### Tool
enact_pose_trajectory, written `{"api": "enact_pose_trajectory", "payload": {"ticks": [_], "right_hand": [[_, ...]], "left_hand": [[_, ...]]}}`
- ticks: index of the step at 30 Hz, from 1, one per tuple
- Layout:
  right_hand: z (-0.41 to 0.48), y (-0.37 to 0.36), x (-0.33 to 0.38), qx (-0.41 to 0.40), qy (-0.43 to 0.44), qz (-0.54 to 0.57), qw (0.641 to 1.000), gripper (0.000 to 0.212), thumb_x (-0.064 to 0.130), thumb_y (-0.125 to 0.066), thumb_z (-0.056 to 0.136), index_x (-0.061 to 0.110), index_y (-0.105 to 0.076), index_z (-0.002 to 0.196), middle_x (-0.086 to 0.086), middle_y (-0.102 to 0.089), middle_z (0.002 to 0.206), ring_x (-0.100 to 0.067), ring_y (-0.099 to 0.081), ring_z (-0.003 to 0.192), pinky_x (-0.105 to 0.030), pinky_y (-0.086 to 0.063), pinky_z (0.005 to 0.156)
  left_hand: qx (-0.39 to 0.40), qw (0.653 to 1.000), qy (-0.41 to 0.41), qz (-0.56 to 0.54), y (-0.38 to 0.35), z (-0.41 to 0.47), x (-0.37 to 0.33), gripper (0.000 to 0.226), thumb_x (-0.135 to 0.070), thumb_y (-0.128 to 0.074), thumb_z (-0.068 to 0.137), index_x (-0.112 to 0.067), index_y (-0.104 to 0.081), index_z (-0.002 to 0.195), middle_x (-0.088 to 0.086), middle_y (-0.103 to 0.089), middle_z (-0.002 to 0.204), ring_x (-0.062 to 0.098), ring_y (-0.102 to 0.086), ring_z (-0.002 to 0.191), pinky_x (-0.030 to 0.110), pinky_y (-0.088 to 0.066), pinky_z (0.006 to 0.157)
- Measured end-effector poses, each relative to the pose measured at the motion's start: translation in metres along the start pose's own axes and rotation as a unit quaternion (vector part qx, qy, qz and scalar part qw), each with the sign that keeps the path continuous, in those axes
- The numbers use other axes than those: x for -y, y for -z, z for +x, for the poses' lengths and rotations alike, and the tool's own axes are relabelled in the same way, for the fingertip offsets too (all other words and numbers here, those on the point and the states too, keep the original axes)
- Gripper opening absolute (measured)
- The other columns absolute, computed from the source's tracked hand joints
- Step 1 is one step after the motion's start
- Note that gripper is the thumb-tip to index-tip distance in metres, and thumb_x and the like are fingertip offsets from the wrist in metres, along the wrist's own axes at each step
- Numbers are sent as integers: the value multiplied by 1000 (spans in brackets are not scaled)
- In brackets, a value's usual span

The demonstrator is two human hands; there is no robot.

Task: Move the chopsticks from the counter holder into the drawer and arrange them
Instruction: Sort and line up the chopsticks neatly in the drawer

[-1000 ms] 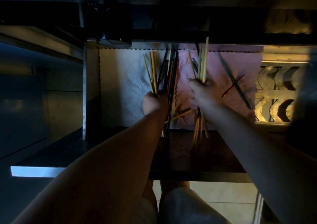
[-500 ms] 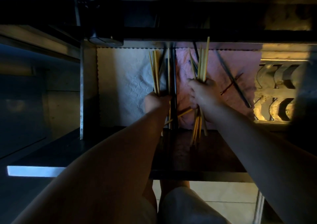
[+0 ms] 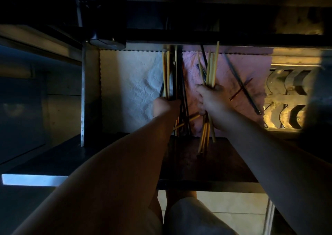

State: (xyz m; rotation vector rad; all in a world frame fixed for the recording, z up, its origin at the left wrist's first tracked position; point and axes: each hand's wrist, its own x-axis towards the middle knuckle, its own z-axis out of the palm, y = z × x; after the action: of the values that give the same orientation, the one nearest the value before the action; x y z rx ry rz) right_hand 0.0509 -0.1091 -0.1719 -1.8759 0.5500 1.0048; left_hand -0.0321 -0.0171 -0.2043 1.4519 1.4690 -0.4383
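Observation:
The open drawer (image 3: 197,164) is lined with a white cloth (image 3: 129,90) on the left and a pink cloth (image 3: 251,67) on the right. My left hand (image 3: 164,106) grips a bundle of yellow and dark chopsticks (image 3: 172,76) over the seam between the cloths. My right hand (image 3: 209,95) grips a second bundle of mostly pale yellow chopsticks (image 3: 212,67) over the pink cloth; their lower ends stick out below my wrist. A dark chopstick (image 3: 242,87) and a thin red one (image 3: 240,90) lie crossed on the pink cloth to the right.
A metal cutlery divider (image 3: 287,98) with curved slots fills the drawer's right end. A steel drawer wall (image 3: 84,90) stands on the left. The counter edge (image 3: 179,35) overhangs the drawer's back. The scene is dim. My knees and the tiled floor show below.
My left hand has straightened its bundle, which now stands closer together and more parallel. The right hand and its bundle have barely moved.

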Motion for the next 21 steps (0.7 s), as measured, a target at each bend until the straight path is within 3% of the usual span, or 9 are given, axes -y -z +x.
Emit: {"api": "enact_pose_trajectory", "payload": {"ticks": [3,6,9,11,15,17,21], "right_hand": [[-2,5,3,-1,14,-4,1000,16,30,-64,85,19,-56,94,4,-54,65,-11,-53,47,-23,-42,40],[-6,6,5,9,-7,24,1000,14,28,-62,88,17,-54,82,3,-48,57,-12,-43,37,-22,-33,40],[-10,7,9,3,-22,34,999,17,23,-60,90,15,-53,77,0,-43,54,-8,-35,28,-15,-28,38],[-12,11,12,4,-31,19,999,18,20,-59,90,13,-54,74,-1,-43,54,-7,-33,25,-13,-28,35],[-15,25,15,46,-48,-34,997,25,12,-55,88,11,-51,63,-3,-40,55,-6,-29,25,-11,-25,35],[-14,31,15,68,-52,-76,993,22,14,-56,88,11,-54,65,-4,-40,55,-7,-30,26,-11,-25,36],[-9,41,14,99,-28,-263,959,14,18,-59,87,9,-58,76,-9,-49,60,-17,-39,37,-15,-30,37]], "left_hand": [[-11,1000,1,-6,5,-1,1,26,-29,-72,75,-13,-59,59,-4,-53,47,6,-52,41,16,-33,31],[-6,1000,-7,3,15,1,1,28,-34,-71,76,-13,-59,61,-2,-54,51,15,-54,49,20,-36,40],[-3,999,-29,24,20,2,2,34,-39,-71,79,-16,-56,59,-6,-53,50,5,-50,45,18,-34,35],[7,998,-40,37,23,-1,2,35,-40,-69,82,-16,-55,59,-5,-53,49,5,-49,44,20,-33,39],[19,997,-64,34,28,-3,4,33,-32,-64,87,-13,-55,62,-1,-52,53,15,-51,49,24,-38,47],[17,998,-65,17,32,-4,5,29,-34,-62,89,-9,-62,73,6,-58,62,22,-56,59,30,-44,55],[2,997,-73,34,43,-5,6,28,-35,-55,92,-12,-62,78,1,-62,63,22,-58,60,25,-40,49]]}}
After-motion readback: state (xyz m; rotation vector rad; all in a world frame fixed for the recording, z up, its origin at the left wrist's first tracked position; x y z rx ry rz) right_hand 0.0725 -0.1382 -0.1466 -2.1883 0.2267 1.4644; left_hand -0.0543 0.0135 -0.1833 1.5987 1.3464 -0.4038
